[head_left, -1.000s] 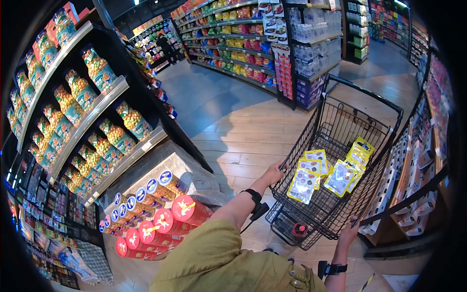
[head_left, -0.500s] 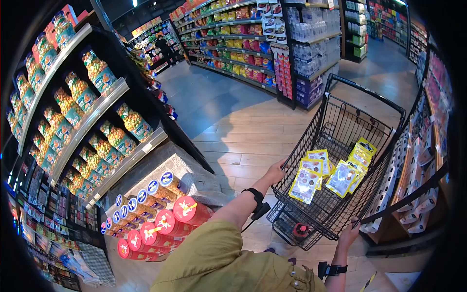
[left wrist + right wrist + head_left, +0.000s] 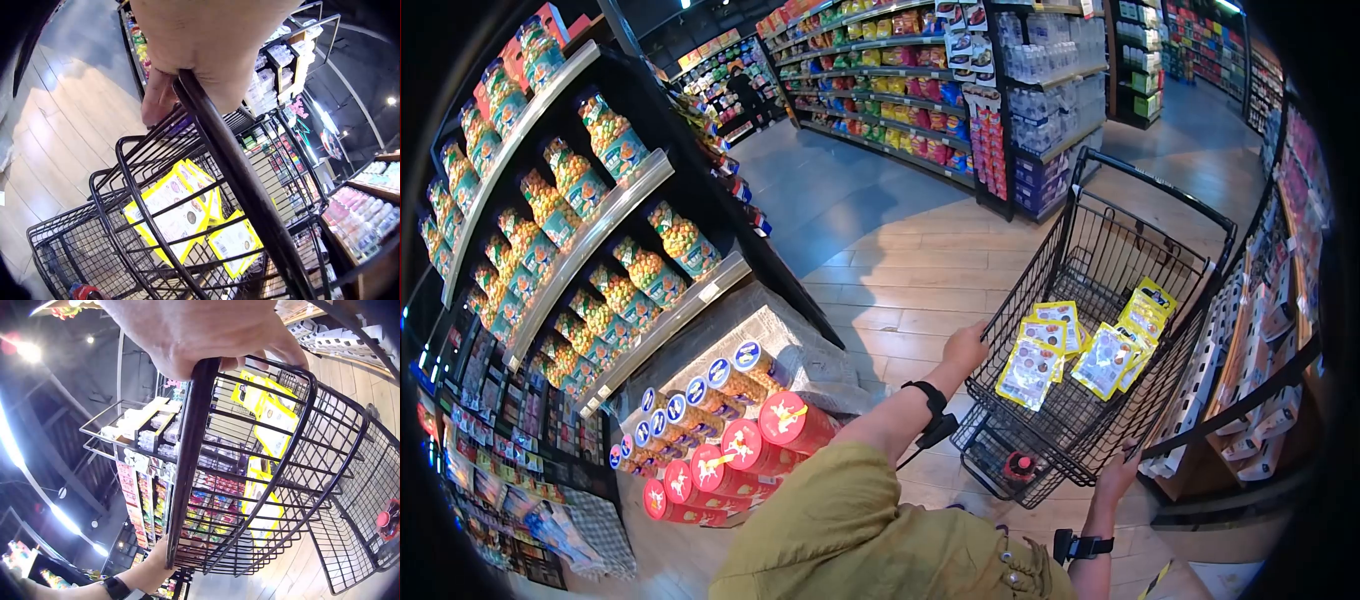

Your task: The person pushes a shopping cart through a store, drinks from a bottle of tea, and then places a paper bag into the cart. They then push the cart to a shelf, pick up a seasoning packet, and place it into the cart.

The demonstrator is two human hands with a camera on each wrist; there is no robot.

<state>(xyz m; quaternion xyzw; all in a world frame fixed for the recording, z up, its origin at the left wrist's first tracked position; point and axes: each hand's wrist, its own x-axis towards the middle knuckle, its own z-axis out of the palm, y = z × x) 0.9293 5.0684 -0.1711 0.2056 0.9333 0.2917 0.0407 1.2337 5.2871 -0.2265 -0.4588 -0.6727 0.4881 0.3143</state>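
Note:
A black wire shopping cart [image 3: 1160, 187] stands in front of me, tilted across the head view. My left hand [image 3: 966, 348] grips one end of its handle bar [image 3: 240, 175]; in the left wrist view, fingers wrap over the dark bar. At the other end, my right hand [image 3: 1116, 474] holds the same bar, and both hands show on it in the right wrist view. Several flat yellow-edged packets lie in the basket in two overlapping groups, a left group [image 3: 1028, 368] and a right group [image 3: 1105, 358]. On the lower rack sits a red-capped bottle [image 3: 1022, 464].
Left of me, a shelf [image 3: 615, 210] holds snack jars; below it stand blue-lidded canisters [image 3: 718, 375] and red round tubs [image 3: 785, 418]. Low wooden shelving [image 3: 1240, 400] runs close along the cart's right side. Ahead are snack shelves [image 3: 890, 90] and stacked bottled water [image 3: 1055, 50].
The surroundings shift slightly in the head view, with the left shelf and tubs a little further right. Both hands keep their hold on the cart's bar, and the packets stay in the basket.

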